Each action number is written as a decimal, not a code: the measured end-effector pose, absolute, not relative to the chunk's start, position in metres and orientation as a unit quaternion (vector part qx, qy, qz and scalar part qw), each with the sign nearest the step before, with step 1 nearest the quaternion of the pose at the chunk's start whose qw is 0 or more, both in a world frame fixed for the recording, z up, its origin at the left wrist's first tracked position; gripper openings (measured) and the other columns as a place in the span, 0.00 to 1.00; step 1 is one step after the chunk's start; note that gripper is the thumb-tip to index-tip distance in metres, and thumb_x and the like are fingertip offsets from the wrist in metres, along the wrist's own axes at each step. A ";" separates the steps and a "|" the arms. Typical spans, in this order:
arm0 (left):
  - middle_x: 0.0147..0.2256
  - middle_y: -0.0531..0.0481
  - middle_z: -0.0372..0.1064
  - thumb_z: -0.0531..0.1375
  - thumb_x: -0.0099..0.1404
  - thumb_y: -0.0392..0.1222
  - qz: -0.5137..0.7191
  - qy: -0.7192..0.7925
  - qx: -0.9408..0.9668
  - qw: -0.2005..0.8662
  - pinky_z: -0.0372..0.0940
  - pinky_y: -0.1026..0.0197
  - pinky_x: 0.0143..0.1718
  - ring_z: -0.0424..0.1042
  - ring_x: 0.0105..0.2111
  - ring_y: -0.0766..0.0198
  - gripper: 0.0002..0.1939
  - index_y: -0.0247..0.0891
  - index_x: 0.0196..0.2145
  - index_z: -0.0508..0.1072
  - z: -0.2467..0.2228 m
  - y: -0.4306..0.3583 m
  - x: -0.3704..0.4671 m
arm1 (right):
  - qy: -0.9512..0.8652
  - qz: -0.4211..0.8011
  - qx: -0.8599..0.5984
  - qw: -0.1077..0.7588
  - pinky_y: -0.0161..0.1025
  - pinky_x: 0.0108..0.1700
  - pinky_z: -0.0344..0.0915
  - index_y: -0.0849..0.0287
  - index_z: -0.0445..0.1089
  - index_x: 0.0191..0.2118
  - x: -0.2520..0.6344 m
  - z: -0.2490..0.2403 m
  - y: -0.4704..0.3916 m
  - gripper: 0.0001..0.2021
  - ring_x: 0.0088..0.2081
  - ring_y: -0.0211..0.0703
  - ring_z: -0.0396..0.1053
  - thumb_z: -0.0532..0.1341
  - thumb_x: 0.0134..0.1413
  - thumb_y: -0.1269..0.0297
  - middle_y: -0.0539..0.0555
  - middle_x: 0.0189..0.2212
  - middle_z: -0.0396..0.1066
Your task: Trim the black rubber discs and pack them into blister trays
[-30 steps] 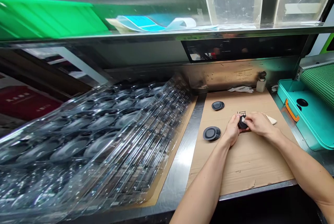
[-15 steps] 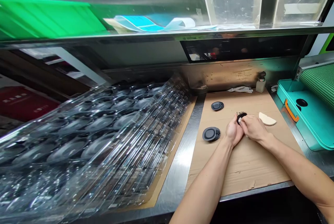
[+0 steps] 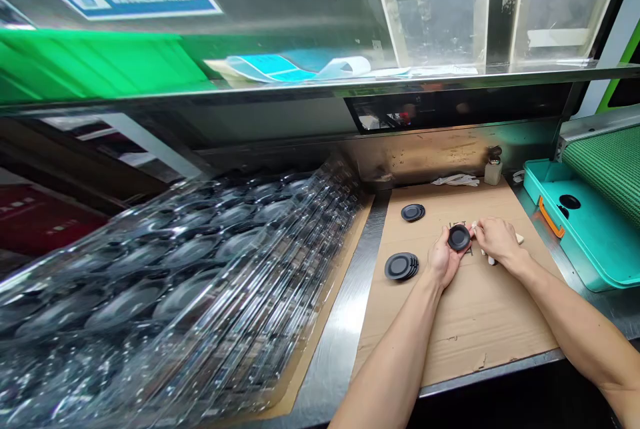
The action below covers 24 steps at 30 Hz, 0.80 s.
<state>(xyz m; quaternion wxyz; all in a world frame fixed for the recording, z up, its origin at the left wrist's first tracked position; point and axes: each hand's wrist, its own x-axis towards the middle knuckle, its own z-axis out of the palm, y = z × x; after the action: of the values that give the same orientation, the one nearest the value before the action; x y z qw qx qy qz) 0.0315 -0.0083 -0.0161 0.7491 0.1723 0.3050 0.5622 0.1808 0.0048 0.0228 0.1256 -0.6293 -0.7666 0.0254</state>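
My left hand (image 3: 444, 259) grips a round black plastic disc (image 3: 459, 238) by its edge, its dished face with a raised rim turned up. My right hand (image 3: 497, 241) is closed just right of the disc, pinching a small white cloth (image 3: 475, 226); a white end also shows below the fingers. Left of my hands, a fanned stack of black discs (image 3: 400, 266) lies on the cardboard sheet (image 3: 450, 329). Farther back is a smaller stack of black discs (image 3: 412, 213). A cream pad (image 3: 520, 239) is mostly hidden behind my right hand.
Stacked clear plastic trays (image 3: 200, 295) with round pockets fill the left side. At right stands a turquoise bin (image 3: 595, 249) with black discs inside, beside a green conveyor belt (image 3: 610, 162). A small bottle (image 3: 493, 169) and white gloves (image 3: 456, 179) lie at the back, under a metal shelf (image 3: 320, 87).
The disc has turned from a tilted position to show its face upward. My right hand has moved off it slightly to the right, now covering most of the cream pad. The camera view has shifted.
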 end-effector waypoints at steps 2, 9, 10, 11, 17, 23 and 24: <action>0.54 0.33 0.74 0.45 0.79 0.51 0.547 0.303 0.157 0.764 0.74 0.54 0.48 0.78 0.50 0.53 0.24 0.32 0.46 0.75 -0.014 -0.007 0.026 | -0.759 0.061 -0.632 0.144 0.37 0.33 0.57 0.55 0.77 0.36 0.191 0.028 0.009 0.12 0.36 0.45 0.74 0.56 0.66 0.60 0.55 0.34 0.79; 0.53 0.29 0.74 0.41 0.78 0.49 0.556 0.241 0.082 0.792 0.75 0.51 0.42 0.78 0.48 0.49 0.25 0.32 0.47 0.73 -0.004 -0.002 0.011 | -0.789 0.077 -0.601 0.102 0.39 0.41 0.62 0.53 0.78 0.49 0.246 0.037 0.026 0.18 0.47 0.51 0.73 0.63 0.58 0.50 0.58 0.46 0.77; 0.52 0.30 0.74 0.42 0.77 0.47 0.557 0.240 0.074 0.792 0.74 0.51 0.42 0.78 0.47 0.49 0.23 0.33 0.47 0.73 -0.003 -0.002 0.010 | -0.796 0.088 -0.595 0.066 0.39 0.42 0.62 0.52 0.76 0.51 0.254 0.036 0.029 0.20 0.48 0.53 0.73 0.67 0.54 0.53 0.58 0.48 0.77; 0.51 0.31 0.75 0.42 0.77 0.46 0.558 0.243 0.067 0.790 0.74 0.52 0.42 0.79 0.47 0.50 0.22 0.33 0.46 0.73 -0.002 -0.002 0.010 | -0.801 0.097 -0.590 0.037 0.39 0.43 0.62 0.53 0.75 0.53 0.259 0.035 0.031 0.23 0.48 0.53 0.73 0.69 0.50 0.56 0.58 0.48 0.76; 0.45 0.38 0.77 0.46 0.76 0.42 0.596 0.263 0.088 0.754 0.73 0.54 0.47 0.78 0.44 0.55 0.19 0.33 0.44 0.75 -0.008 -0.001 0.025 | -0.812 0.089 -0.536 0.211 0.40 0.51 0.63 0.58 0.73 0.54 0.208 0.026 0.014 0.16 0.50 0.50 0.71 0.60 0.63 0.60 0.60 0.49 0.75; 0.46 0.37 0.77 0.49 0.76 0.40 0.575 0.273 0.147 0.757 0.71 0.53 0.51 0.77 0.45 0.56 0.16 0.32 0.45 0.75 -0.010 -0.004 0.023 | -0.842 0.055 -0.499 0.196 0.40 0.52 0.63 0.55 0.74 0.53 0.168 0.008 0.002 0.14 0.50 0.49 0.68 0.59 0.66 0.60 0.59 0.48 0.72; 0.46 0.38 0.77 0.49 0.76 0.40 0.579 0.278 0.155 0.751 0.72 0.53 0.50 0.77 0.44 0.57 0.15 0.33 0.46 0.74 -0.009 -0.004 0.021 | -0.829 0.041 -0.526 0.186 0.40 0.52 0.63 0.55 0.74 0.54 0.177 0.005 0.008 0.15 0.50 0.50 0.68 0.58 0.66 0.60 0.59 0.47 0.72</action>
<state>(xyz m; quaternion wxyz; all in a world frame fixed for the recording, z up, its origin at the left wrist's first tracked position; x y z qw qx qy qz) 0.0212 -0.0044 -0.0089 0.7510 0.1550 0.2776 0.5787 0.1773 0.0084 0.0055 0.1863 -0.5259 -0.8289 0.0409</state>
